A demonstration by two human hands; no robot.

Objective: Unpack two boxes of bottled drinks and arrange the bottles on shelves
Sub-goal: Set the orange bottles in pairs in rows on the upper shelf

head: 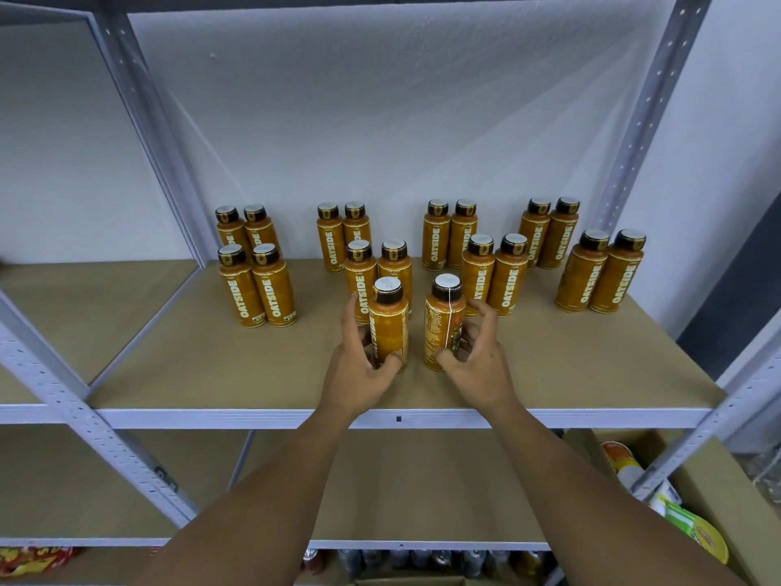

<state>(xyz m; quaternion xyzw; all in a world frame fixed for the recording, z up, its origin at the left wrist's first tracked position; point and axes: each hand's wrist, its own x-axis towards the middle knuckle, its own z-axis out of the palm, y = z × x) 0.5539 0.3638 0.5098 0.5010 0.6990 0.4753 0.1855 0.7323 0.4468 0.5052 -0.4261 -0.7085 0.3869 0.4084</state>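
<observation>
The shelf (pixel 549 374) is a brown board with a white front edge, framed by grey perforated uprights at left and right. Bare board lies open between the front edge and the hands, and wide strips stay free to the near left and near right.

Two bottles stand upright near the middle of the shelf, just beside each other with a narrow gap between them. The left hand (pixel 359 365) wraps the left bottle (pixel 389 327) low on its body: thumb on the near side, fingers curled round the far left side, in contact. The right hand (pixel 477 365) is on the right bottle (pixel 443 323), thumb pressed to the near lower side, index finger at the right side, remaining fingers spread loosely and partly off the surface.

Directly behind stand two pairs of bottles (pixel 376 272), close to the held ones. Further pairs line the far row, and a group of four (pixel 253 268) stands at far left. At far right another pair (pixel 600 272) stands apart.

Below right, a cardboard box (pixel 710 492) holds packaged goods. Cans (pixel 422 558) sit on the lowest level.
</observation>
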